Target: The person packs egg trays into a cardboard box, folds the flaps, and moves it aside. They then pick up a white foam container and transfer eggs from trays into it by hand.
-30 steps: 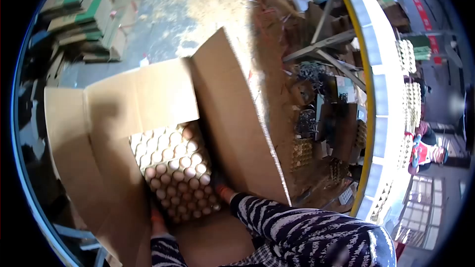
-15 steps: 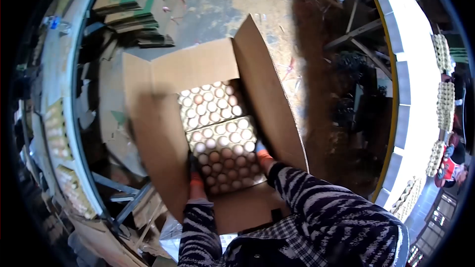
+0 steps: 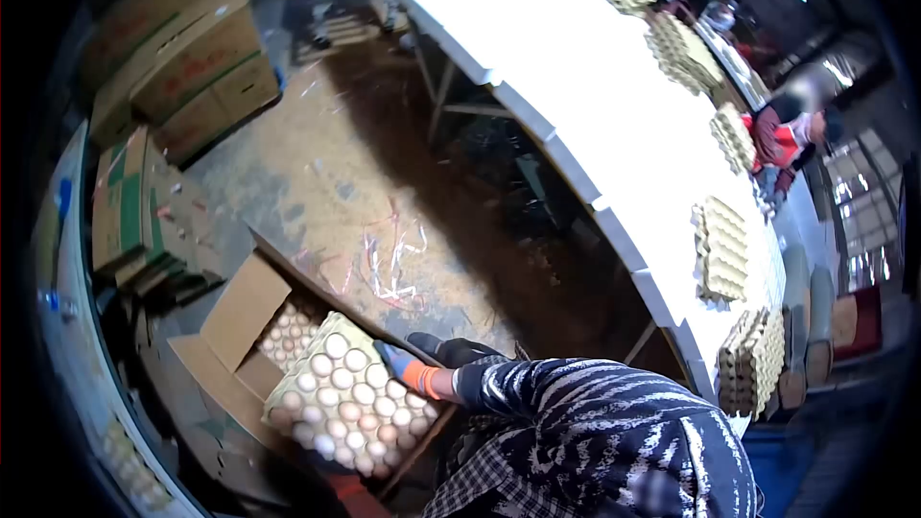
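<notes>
A pulp egg tray (image 3: 338, 324) full of brown and pale eggs is held at a tilt over the open cardboard box (image 3: 251, 295). My right hand (image 3: 403, 364), in a grey-blue glove with an orange cuff, grips the tray's right edge. My left hand (image 3: 334, 472) is at the tray's lower left edge, dark and partly hidden beneath it. More eggs (image 3: 288, 334) sit lower inside the box, beyond the held tray.
A long white table (image 3: 537, 48) curves along the right, carrying stacks of pulp trays (image 3: 721, 247). A person in red (image 3: 782, 139) is at its far side. Closed cartons (image 3: 206, 67) and flattened cardboard (image 3: 125, 206) are at left. Plastic strips (image 3: 389, 264) litter the floor.
My view has swung right, bringing more of the white table into sight. The near egg tray, earlier level inside the box between my hands, is now raised and tilted.
</notes>
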Demonstrator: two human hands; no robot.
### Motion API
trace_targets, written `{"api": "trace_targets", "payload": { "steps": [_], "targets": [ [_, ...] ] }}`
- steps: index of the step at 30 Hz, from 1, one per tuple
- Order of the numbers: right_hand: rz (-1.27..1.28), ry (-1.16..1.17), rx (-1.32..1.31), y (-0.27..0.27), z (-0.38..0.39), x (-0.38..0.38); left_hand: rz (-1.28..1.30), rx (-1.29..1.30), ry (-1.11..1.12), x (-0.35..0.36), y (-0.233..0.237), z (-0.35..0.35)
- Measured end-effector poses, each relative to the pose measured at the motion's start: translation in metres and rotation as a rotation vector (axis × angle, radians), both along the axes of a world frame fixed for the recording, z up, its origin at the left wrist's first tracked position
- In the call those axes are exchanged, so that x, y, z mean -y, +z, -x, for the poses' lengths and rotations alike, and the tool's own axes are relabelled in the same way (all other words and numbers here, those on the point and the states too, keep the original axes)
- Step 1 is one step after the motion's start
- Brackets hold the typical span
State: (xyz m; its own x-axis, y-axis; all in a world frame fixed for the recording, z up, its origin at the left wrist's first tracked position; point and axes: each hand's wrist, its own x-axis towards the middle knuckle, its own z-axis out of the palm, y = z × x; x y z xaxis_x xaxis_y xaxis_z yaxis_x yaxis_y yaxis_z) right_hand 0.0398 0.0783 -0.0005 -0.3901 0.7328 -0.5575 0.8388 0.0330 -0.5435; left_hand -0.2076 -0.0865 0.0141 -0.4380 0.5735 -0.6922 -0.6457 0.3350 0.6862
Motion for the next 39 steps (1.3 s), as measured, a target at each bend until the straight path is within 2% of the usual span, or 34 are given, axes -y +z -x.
{"api": "trace_targets", "payload": {
  "steps": [1, 2, 3, 5, 8, 9, 10, 11, 13, 15, 16, 17, 20, 24, 25, 26, 27, 28, 29, 30, 32, 35, 37, 38, 39],
  "targets": [
    [0.087, -0.237, -0.175, 0.032, -0.005, -0.002, -0.009, -0.04, -0.008, -0.004, 0.021, -0.005],
    [0.135, -0.372, -0.302, 0.059, -0.008, -0.004, -0.027, -0.075, -0.032, -0.01, 0.04, -0.008],
    [0.147, -0.434, -0.382, 0.085, -0.01, -0.006, -0.041, -0.115, -0.05, -0.015, 0.062, -0.009],
    [0.202, -0.586, -0.749, 0.118, -0.022, -0.005, -0.077, -0.18, -0.102, -0.027, 0.102, -0.019],
    [0.184, -0.494, -0.794, 0.238, -0.072, -0.026, -0.141, -0.258, -0.189, -0.045, 0.158, -0.037],
    [0.202, -0.471, -0.817, 0.262, -0.088, -0.03, -0.168, -0.271, -0.219, -0.054, 0.174, -0.047],
    [0.062, -0.53, -0.818, 0.259, -0.099, -0.031, -0.194, -0.293, -0.252, -0.064, 0.19, -0.058],
    [0.102, -0.537, -0.826, 0.288, -0.125, -0.034, -0.224, -0.308, -0.283, -0.073, 0.205, -0.072],
    [-0.01, -0.541, -0.911, 0.297, -0.169, -0.044, -0.282, -0.326, -0.354, -0.096, 0.228, -0.105],
    [-0.113, -0.663, -0.898, 0.312, -0.215, -0.047, -0.338, -0.334, -0.444, -0.125, 0.248, -0.147],
    [0.007, -0.602, -0.938, 0.31, -0.254, -0.054, -0.362, -0.331, -0.495, -0.144, 0.258, -0.176],
    [-0.056, -0.711, -0.927, 0.319, -0.282, -0.053, -0.381, -0.323, -0.551, -0.162, 0.266, -0.206],
    [-0.092, -0.885, -1.223, 0.291, -0.379, -0.051, -0.435, -0.293, -0.714, -0.212, 0.288, -0.306],
    [0.081, -1.232, -1.525, 0.328, -0.497, -0.037, -0.459, -0.284, -0.916, -0.266, 0.308, -0.439],
    [-0.092, -1.072, -1.498, 0.359, -0.521, -0.03, -0.461, -0.298, -0.984, -0.278, 0.309, -0.473],
    [-0.059, -1.134, -1.592, 0.349, -0.548, -0.028, -0.46, -0.32, -1.036, -0.288, 0.311, -0.503],
    [0.071, -1.186, -1.701, 0.352, -0.572, -0.025, -0.637, -0.693, -1.249, -0.309, 0.276, -0.521],
    [0.037, -1.24, -1.714, 0.347, -0.594, -0.022, -0.613, -0.538, -1.259, -0.318, 0.28, -0.549],
    [-0.187, -1.203, -1.533, 0.35, -0.608, -0.02, -0.581, -0.384, -1.26, -0.327, 0.283, -0.577],
    [-0.16, -1.288, -1.529, 0.351, -0.623, -0.016, -0.539, -0.238, -1.252, -0.337, 0.287, -0.605],
    [-0.183, -1.397, -1.447, 0.346, -0.645, -0.014, -0.51, -0.394, -1.382, -0.364, 0.257, -0.645],
    [-0.115, -1.421, -1.491, 0.306, -0.682, -0.009, -0.485, -0.419, -1.519, -0.379, 0.262, -0.692],
    [-0.089, -1.559, -1.495, 0.294, -0.687, -0.009, -0.402, -0.363, -1.552, -0.388, 0.252, -0.713],
    [-0.052, -1.671, -1.409, 0.293, -0.688, -0.007, -0.325, -0.31, -1.592, -0.392, 0.244, -0.717],
    [-0.031, -1.667, -1.399, 0.294, -0.688, -0.009, -0.301, -0.582, -1.645, -0.395, 0.25, -0.717]
  ]
}}
